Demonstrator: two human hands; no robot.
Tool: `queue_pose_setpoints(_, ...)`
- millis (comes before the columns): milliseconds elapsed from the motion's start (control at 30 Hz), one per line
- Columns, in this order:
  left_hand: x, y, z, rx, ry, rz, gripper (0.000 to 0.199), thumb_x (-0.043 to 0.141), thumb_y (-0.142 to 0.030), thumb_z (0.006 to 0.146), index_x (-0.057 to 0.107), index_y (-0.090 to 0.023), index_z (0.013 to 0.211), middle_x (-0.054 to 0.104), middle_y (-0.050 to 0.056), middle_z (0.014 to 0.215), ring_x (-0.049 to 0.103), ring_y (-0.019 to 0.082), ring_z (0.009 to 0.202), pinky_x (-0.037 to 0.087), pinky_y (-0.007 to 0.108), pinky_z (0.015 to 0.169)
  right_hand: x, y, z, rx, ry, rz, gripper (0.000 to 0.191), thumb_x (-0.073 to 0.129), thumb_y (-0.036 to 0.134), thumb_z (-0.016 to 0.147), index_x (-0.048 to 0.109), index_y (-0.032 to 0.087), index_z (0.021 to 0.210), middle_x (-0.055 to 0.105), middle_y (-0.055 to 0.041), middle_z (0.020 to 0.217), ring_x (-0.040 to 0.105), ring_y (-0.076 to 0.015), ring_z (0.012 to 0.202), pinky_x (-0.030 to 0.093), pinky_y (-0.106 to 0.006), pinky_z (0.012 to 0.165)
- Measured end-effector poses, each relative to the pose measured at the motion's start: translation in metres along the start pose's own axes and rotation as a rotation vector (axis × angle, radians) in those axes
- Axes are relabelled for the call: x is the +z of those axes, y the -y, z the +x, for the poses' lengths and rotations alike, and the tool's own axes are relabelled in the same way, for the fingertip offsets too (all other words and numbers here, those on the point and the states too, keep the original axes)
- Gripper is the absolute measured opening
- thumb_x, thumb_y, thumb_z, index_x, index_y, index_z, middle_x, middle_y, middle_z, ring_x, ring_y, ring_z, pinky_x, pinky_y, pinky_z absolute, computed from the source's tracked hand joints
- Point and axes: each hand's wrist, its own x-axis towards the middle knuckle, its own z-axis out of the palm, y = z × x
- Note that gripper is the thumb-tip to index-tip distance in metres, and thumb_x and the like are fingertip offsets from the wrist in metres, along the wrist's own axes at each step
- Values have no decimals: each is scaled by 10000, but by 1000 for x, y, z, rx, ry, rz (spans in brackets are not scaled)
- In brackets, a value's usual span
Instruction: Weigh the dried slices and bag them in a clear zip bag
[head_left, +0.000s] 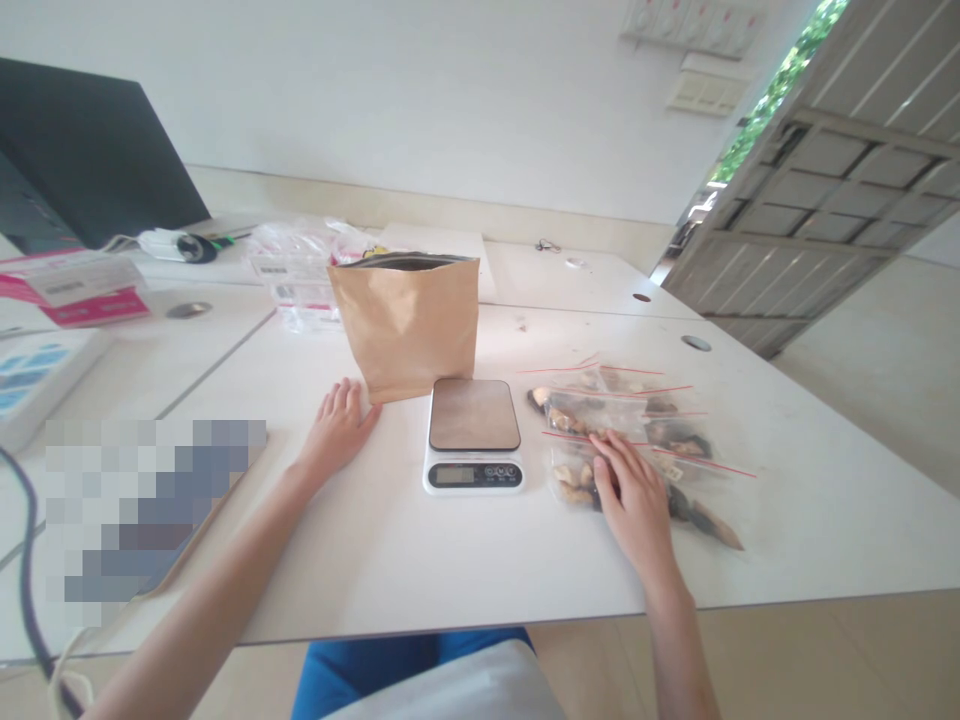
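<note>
A white digital kitchen scale [474,440] with a bare metal plate stands on the table in front of me. Behind it, slightly left, a brown kraft paper pouch [412,325] stands upright with its top gaping. My left hand [341,425] lies flat on the tabletop beside the pouch's lower left corner, holding nothing. On the right, my right hand [634,500] rests with fingers stretched over a clear zip bag [571,478] of pale and dark dried pieces. Several similar red-striped bags [679,438] lie around it. The hand partly hides the nearest bag.
The white table [480,590] ends close to my lap. At left are a pixelated flat item [157,510], a black cable [30,560] and a pink-and-white box [82,290]. Clear plastic packaging [304,275] sits behind the pouch; a dark monitor [90,150] stands far left.
</note>
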Motion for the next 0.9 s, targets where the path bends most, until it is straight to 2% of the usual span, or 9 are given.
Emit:
queue_pose_setpoints(167,-3,-4,1,-15,38,7,584,320,-353,918,392,60,1325,372,314,1415,286,350,1373,258,485,1104,0,2,-1,24,-6,37,408,342,293,908,601,200,1210,604,-98,1272,524,-259,1208,406,-459,991)
queue_pose_setpoints(267,-3,-2,1,-26,54,6,601,303,-362,918,381,65,1335,352,312,1427,279,350,1376,258,485,1101,-2,2,1,68,37,19,442,364,237,866,551,230,1266,581,-71,1307,506,-269,1215,402,-477,982)
queue_pose_setpoints(433,-7,3,-8,26,92,13,590,281,-356,910,399,13,1355,373,276,1433,303,354,1364,295,501,1074,-14,-6,19,36,300,8,468,384,224,828,526,228,1274,580,-65,1303,511,-274,1182,387,-477,972)
queue_pose_setpoints(500,-11,3,-17,61,119,19,578,266,-352,912,414,-12,1355,374,260,1439,312,349,1361,302,507,1069,-21,-8,33,32,389,1,404,420,249,811,576,250,1184,611,-62,1243,530,-282,1123,382,-498,938)
queue_pose_setpoints(567,-17,1,-28,68,145,19,567,270,-330,909,417,-13,1355,368,248,1446,305,341,1366,293,497,1078,-29,-9,49,56,438,-50,267,475,280,783,638,264,994,656,-54,1121,539,-300,1048,379,-516,882)
queue_pose_setpoints(667,-32,-6,-44,-14,168,-26,553,322,-315,890,420,-34,1357,383,211,1451,326,316,1362,286,453,1093,-43,-7,71,41,443,-121,73,538,266,728,603,234,721,685,-44,909,543,-310,998,369,-488,846)
queue_pose_setpoints(767,-57,-22,-58,-101,143,-172,468,336,-330,884,514,-113,1259,498,175,1376,454,301,1280,335,443,1055,-65,6,82,39,385,-92,38,521,214,737,543,223,707,662,-21,739,603,-241,806,405,-356,719)
queue_pose_setpoints(833,-80,-42,-67,-180,115,-367,406,330,-380,902,556,-180,1173,637,129,1188,597,284,1090,436,430,935,-81,25,82,88,311,-53,25,513,229,772,529,226,753,650,-17,718,602,-209,685,372,-290,580)
queue_pose_setpoints(900,-104,-70,-77,-225,107,-679,350,364,-444,904,588,-227,1065,668,77,1079,654,227,894,500,335,747,-92,55,78,70,223,32,40,523,261,799,532,226,781,649,-27,747,602,-202,670,361,-275,546)
